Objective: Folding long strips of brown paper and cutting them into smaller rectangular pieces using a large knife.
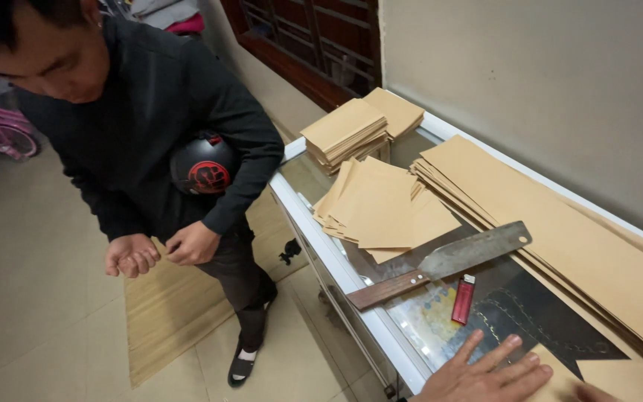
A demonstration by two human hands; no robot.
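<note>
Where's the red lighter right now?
In the head view, the red lighter lies on the glass counter, lower right of centre, just right of the big knife's wooden handle and above the person's flat left hand.

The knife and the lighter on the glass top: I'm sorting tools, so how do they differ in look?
The knife is long, with a grey flat blade and brown wooden handle; the lighter is short, slim and red. The knife lies slanted with its handle over the counter's white edge; the lighter lies wholly on the glass. Both lie flat, close together, untouched by the person's hand.
</note>
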